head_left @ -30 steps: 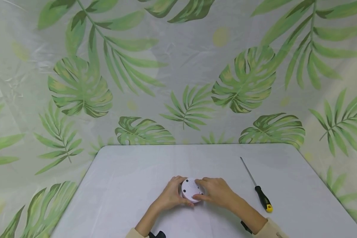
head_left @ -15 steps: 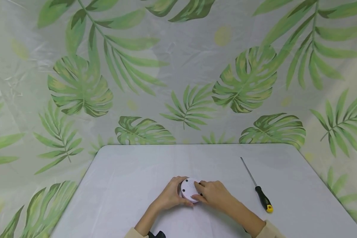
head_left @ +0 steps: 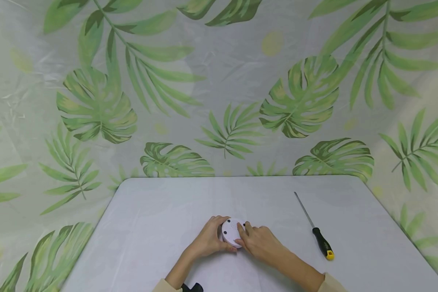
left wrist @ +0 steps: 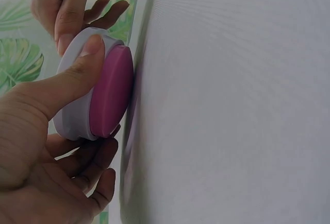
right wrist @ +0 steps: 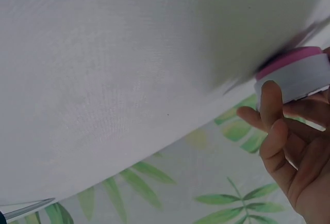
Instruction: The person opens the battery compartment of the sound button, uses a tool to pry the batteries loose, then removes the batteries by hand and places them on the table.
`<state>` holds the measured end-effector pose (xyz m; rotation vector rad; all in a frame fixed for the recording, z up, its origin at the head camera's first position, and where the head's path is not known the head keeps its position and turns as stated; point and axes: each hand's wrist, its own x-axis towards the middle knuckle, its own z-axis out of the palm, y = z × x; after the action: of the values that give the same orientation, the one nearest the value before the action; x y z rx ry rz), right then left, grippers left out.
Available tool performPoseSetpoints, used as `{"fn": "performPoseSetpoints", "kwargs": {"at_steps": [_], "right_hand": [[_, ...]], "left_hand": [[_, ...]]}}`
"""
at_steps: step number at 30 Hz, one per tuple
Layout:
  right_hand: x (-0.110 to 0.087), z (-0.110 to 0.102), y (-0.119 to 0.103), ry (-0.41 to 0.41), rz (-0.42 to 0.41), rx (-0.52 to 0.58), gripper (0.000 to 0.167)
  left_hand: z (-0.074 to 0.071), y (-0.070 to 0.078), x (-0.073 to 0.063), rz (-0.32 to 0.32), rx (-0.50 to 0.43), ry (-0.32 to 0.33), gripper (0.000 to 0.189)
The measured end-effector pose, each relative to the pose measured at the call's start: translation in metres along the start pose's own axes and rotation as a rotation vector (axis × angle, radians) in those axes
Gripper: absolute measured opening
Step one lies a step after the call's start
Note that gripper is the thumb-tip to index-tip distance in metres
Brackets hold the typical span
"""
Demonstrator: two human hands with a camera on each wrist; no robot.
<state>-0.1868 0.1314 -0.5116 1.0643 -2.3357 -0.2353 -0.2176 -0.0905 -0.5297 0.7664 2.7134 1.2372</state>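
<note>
A round push button (head_left: 229, 231) with a white body and a pink cap is held just over the table, cap down. Small speaker holes and black dots mark its upturned white underside. My left hand (head_left: 212, 239) grips it by the side, thumb (left wrist: 85, 69) along the white rim and fingers round the far side. From the right, my right hand (head_left: 263, 241) has its index finger on the underside and its thumb at the near rim. The other right fingers are bent, away from the button.
A screwdriver (head_left: 323, 244) with a black and yellow handle lies on the right of the white table (head_left: 160, 207). A black object (head_left: 193, 288) shows at the bottom edge beside the left wrist. A leaf-patterned sheet (head_left: 230, 81) hangs behind the table.
My right hand has shifted slightly, its index finger now straighter on the underside and the other fingers more bent. The left hand and the button stay nearly in place.
</note>
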Motion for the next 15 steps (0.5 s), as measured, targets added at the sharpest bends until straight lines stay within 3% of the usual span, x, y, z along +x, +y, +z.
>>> {"fn": "performPoseSetpoints", "kwargs": {"at_steps": [8, 15], "right_hand": [[-0.0018, 0.0021, -0.0017, 0.022, 0.015, -0.001, 0.050], [-0.0002, 0.0049, -0.0003, 0.118, 0.039, 0.043, 0.046]], "left_hand": [[-0.0002, 0.0001, -0.0008, 0.018, 0.002, 0.011, 0.092], [0.0008, -0.0035, -0.0016, 0.027, 0.001, 0.020, 0.092]]}}
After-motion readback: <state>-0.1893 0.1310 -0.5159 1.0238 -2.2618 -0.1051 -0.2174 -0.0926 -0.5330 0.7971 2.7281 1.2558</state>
